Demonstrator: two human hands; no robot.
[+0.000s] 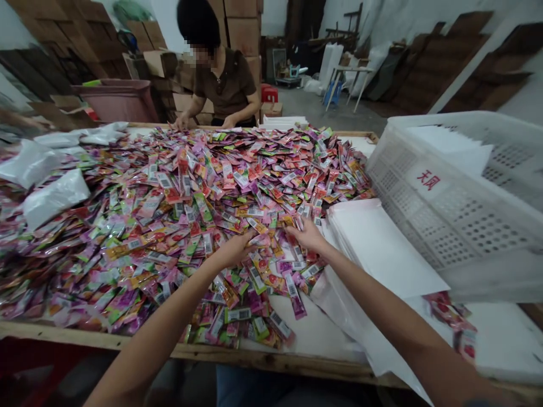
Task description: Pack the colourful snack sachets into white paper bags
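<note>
A wide heap of small, colourful flat sachets [220, 186] covers much of the table, many showing barcodes. My left hand [236, 249] reaches into the near part of the heap, its fingers curled at a few sachets [259, 239] and partly hidden. Just to its right, my right hand [310, 235] is among the sachets with thumb and fingers apart, touching them. Between the hands lie more loose sachets, and a purple one [294, 294] lies below them. Beside my right wrist is a stack of white plastic bags [373, 243].
A white perforated crate [458, 209] stands on the right, with white sheets inside. Filled white bags [57, 198] lie on the left. Across the table a person [227, 85] handles sachets. The wooden table edge [212, 353] runs in front of me. Cardboard boxes [241, 34] are stacked behind.
</note>
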